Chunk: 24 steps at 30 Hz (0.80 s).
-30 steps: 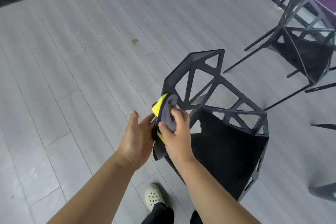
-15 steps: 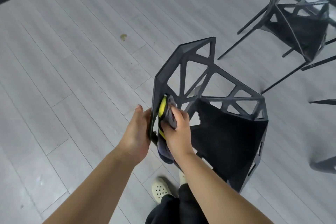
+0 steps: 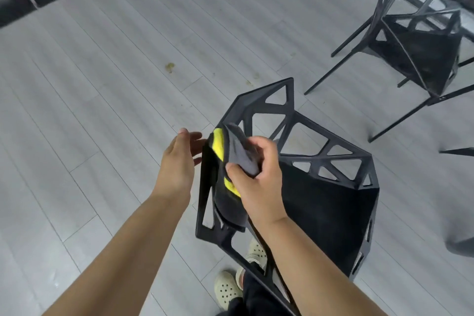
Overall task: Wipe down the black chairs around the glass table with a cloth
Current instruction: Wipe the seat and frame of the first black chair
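The right hand is closing its grip on a grey and yellow cloth, pressing it over the left edge of the near black chair. The cloth is draping down across the open lattice of that armrest panel. The left hand is hovering just left of the frame with fingers spread and holding nothing; whether its fingertips are touching the panel cannot be told.

A second black chair is standing far right, apparently not yet being attended to, so the job looks only partly done.

The risk lies in the cut-outs: the loose lower end of the cloth is hanging near the triangular gaps and could be snagging on a strut as the wipe runs along. With the left hand not clearly bracing the frame, a firm push could be sliding the light chair across the smooth grey floor, toward the person's feet beneath it.
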Motion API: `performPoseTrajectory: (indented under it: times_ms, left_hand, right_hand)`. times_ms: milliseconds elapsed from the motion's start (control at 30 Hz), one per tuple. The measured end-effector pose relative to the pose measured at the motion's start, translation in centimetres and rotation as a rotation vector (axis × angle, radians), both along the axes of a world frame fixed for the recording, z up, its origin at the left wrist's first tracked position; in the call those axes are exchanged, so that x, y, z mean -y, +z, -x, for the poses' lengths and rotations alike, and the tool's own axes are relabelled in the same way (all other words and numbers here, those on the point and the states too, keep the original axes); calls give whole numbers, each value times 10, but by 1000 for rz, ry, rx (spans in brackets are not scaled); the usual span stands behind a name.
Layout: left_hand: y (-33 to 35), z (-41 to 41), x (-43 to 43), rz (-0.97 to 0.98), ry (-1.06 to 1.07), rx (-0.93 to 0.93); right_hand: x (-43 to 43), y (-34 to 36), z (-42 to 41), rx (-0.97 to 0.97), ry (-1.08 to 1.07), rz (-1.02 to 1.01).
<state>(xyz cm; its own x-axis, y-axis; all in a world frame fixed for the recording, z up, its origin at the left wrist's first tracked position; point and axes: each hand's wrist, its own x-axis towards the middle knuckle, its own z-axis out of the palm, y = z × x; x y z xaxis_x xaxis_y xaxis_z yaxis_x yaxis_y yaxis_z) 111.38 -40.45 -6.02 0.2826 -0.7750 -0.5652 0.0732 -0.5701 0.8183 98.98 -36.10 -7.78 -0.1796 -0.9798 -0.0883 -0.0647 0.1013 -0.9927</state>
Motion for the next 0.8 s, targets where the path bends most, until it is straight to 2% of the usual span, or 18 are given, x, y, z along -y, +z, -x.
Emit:
performPoseTrajectory:
  times_ms: [100,167,233,367,467,567,633,700,800]
  left_hand:
    - [8,9,22,43,87,9]
    - [13,14,35,46,177,-26]
    - [15,19,45,48,218,-54]
    - [15,35,61,41,191,-80]
    - [13,45,69,32,90,7]
    - [13,51,73,1,-25,140]
    - [18,56,77,39,-71,237]
    - [24,65,82,99,-156,304]
    - [27,76,92,209,-405,465]
  right_hand:
    - [13,-6,-4,-424,59,246]
    - [14,-17,-7,-635,86,194]
    - [16,-24,-8,-662,72,135]
    - [52,-33,12,-650,-65,205]
    - [96,-35,38,-607,-194,173]
    - [126,-36,65,-663,-197,166]
    - [133,-33,77,-579,-200,86]
    - [134,-24,90,-331,-236,-82]
    - [128,-10,112,10,-137,-238]
